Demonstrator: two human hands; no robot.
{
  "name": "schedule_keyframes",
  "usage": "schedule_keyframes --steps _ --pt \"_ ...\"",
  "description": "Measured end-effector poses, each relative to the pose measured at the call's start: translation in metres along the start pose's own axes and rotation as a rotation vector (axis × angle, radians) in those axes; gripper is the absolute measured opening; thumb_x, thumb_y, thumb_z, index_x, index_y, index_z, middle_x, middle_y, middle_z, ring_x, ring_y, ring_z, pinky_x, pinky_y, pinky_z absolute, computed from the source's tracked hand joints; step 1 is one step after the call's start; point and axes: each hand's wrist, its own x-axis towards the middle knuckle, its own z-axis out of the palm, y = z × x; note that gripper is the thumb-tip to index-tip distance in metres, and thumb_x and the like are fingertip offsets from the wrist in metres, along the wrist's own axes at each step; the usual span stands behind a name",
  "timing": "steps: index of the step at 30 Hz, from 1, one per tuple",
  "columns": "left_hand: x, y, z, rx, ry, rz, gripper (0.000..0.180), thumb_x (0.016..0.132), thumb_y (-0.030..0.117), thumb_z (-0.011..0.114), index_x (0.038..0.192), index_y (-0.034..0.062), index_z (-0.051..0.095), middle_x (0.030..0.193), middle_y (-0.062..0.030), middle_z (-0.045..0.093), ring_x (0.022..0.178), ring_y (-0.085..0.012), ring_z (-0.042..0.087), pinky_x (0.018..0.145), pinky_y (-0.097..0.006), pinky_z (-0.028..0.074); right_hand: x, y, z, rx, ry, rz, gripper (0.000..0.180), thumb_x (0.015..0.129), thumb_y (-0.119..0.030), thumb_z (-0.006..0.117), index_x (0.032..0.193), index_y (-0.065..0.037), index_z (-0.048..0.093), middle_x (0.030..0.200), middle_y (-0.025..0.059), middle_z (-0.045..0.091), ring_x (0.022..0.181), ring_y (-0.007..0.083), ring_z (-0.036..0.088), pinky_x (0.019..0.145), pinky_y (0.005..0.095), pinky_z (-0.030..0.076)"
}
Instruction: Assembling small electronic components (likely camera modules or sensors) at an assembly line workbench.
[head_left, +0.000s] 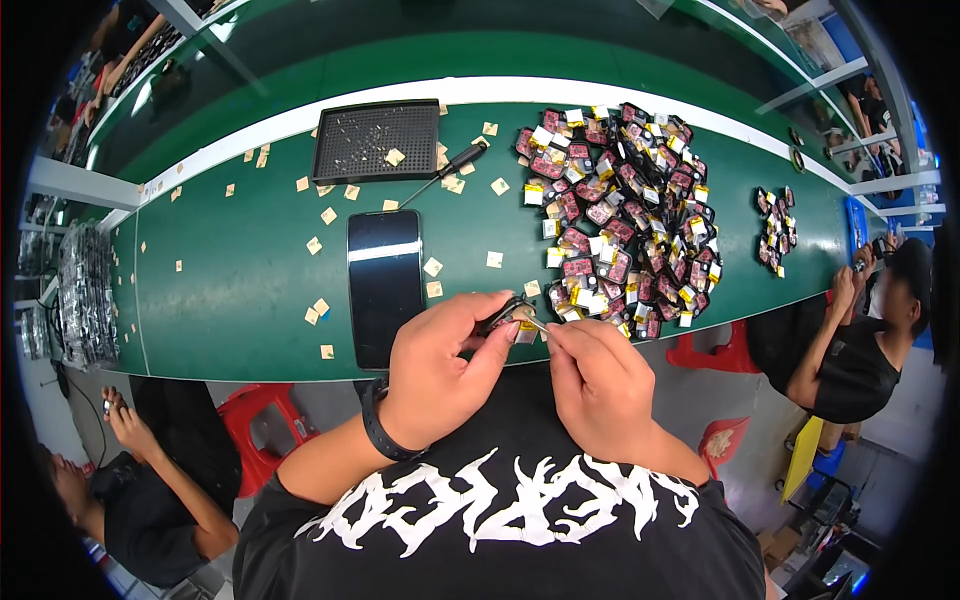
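Here, phone [385, 295] (dark) beside hands [435, 362], heaped modules [620, 232]

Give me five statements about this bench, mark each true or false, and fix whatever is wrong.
1. The left hand holds a small dark device. True.
2. The black tray sits to the right of the big heap of small devices. False: it sits to the left of the heap.
3. The screwdriver lies inside the tray. False: it lies outside it, on the green bench.
4. A smaller cluster of devices lies to the right of the big heap. True.
5. The dark wristband is on the right wrist. False: it is on the left wrist.
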Motion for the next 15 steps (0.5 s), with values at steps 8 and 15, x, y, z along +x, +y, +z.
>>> schedule_keyframes --steps 8,15 --pt "0.0004 0.001 -0.0007 0.219 0.007 0.122 0.027 0.089 -0.002 0.074 0.115 -0.0083 0.067 0.1 -0.0157 0.072 0.083 -0.0151 0.072 0.071 -0.026 0.059 -0.0008 0.0015 0.0063 0.05 0.004 0.045 0.022 0.083 0.011 0.071 0.104 0.005 0.067 0.093 0.0166 0.066 0.076 0.0328 0.068 0.065 0.0385 0.056" --pt "-0.001 0.0022 -0.0001 -0.209 0.007 -0.128 0.023 0.094 -0.005 0.067 0.117 -0.0093 0.063 0.102 -0.0115 0.071 0.086 -0.0098 0.069 0.074 -0.025 0.058 -0.0021 0.0039 0.0071 0.105 0.003 0.071 0.022 0.084 0.01 0.071 0.105 0.004 0.067 0.094 0.0154 0.067 0.075 0.0301 0.068 0.064 0.0359 0.055"
